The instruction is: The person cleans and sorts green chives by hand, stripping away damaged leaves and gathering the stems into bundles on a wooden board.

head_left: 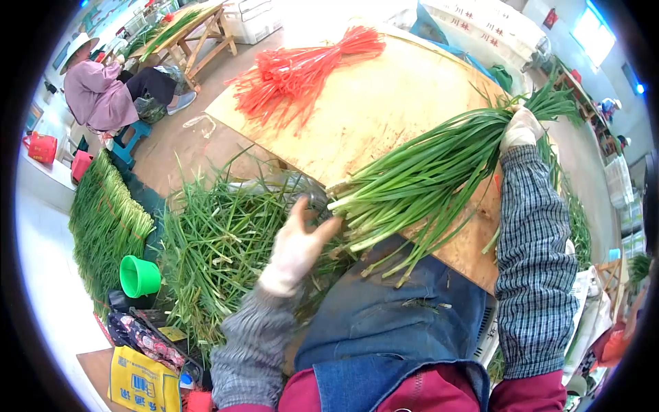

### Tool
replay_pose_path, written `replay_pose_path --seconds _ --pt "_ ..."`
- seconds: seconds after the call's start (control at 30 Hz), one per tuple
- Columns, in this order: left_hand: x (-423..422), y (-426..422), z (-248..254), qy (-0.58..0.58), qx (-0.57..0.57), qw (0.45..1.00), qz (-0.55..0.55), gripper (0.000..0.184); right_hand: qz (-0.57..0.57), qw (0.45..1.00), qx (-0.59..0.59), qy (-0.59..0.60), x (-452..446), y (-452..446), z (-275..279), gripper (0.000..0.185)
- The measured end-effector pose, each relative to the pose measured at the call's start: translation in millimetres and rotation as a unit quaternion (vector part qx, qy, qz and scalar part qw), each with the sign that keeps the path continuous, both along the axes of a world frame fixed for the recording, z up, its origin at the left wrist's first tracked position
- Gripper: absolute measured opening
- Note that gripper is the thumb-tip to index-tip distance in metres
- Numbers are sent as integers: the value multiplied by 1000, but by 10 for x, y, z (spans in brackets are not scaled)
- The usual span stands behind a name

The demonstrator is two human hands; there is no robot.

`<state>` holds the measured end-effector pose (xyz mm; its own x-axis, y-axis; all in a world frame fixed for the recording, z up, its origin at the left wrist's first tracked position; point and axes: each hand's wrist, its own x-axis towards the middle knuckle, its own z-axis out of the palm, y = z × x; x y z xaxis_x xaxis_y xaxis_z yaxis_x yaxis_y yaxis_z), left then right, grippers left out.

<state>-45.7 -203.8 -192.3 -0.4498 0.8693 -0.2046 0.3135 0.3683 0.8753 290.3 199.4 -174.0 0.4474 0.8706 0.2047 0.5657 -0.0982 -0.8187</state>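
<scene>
My right hand (520,129), in a pale glove, is wrapped round the leafy end of a bunch of garlic chives (425,175). The bunch slants down to the left over the wooden table (357,110), its pale cut ends above my lap. My left hand (299,248), also gloved, is just left of those ends, with thumb and fingers apart and nothing in it. Beneath and beyond it lies a big heap of loose green leaves and trimmings (220,240). A few stems hang from the bunch over my blue apron (391,309).
Red plastic ties (302,72) lie in a bundle at the table's far side. On the floor at left are stacked tied chives (110,226), a green bucket (140,277) and a yellow bag (144,381). A person in a hat (103,96) sits at another table.
</scene>
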Motion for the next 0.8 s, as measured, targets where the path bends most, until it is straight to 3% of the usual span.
replay_pose_path --seconds 0.03,0.07,0.1,0.2,0.23,0.3,0.33,0.37,0.4,0.43,0.47,0.5,0.53,0.57,0.6,0.67,0.7,0.77,0.8 --pt "101 236 -146 -42 21 998 37 62 -57 952 40 299 -260 -360 260 17" --pt "192 418 -319 -84 41 993 73 62 -51 996 17 69 -169 -292 185 18" --pt "303 514 -421 -81 78 988 102 54 -42 985 -9 -164 -39 -172 26 18" --pt "376 482 -311 -170 116 969 136 25 -10 921 -26 -389 112 -3 -254 20" --pt "303 411 -380 -120 149 975 116 22 13 925 -19 -379 -55 -138 -184 20" --pt "172 254 -332 -65 199 973 100 20 -3 873 -80 -482 -540 -757 153 21" --pt "102 157 -223 -78 161 977 117 19 17 896 -96 -434 -617 -673 37 22" --pt "-20 90 -313 -33 215 968 124 18 34 916 -112 -385 -695 -591 -77 22" --pt "-265 -86 -459 56 133 982 124 19 40 894 -144 -423 -802 -687 -26 23" --pt "-436 -253 -387 85 120 979 141 19 48 869 -175 -460 -910 -787 26 24" --pt "-607 -422 -315 112 106 975 157 21 64 800 -259 -538 -1135 -1205 449 27" --pt "-861 -661 -348 216 64 960 165 20 47 835 -225 -500 -978 -946 212 28" --pt "-946 -802 -320 234 63 931 271 20 28 866 -192 -461 -637 -484 -200 29" --pt "-1155 -1013 -388 350 4 898 266 21 14 901 -164 -402 -477 -372 -263 27" --pt "-1276 -1077 -322 402 -211 862 228 18 1 939 -132 -318 -450 -411 -214 26" --pt "-1200 -1108 -404 499 -309 803 101 32 -13 986 -79 -146 -444 -452 -144 24" --pt "-1151 -1084 -563 503 -224 832 71 49 -16 997 -67 -36 -476 -489 -103 23" --pt "-755 -625 -290 349 13 937 7 58 -37 976 -46 211 -617 -664 55 22" --pt "-551 -393 -139 220 60 974 -11 62 -49 953 -42 297 -665 -740 132 21"
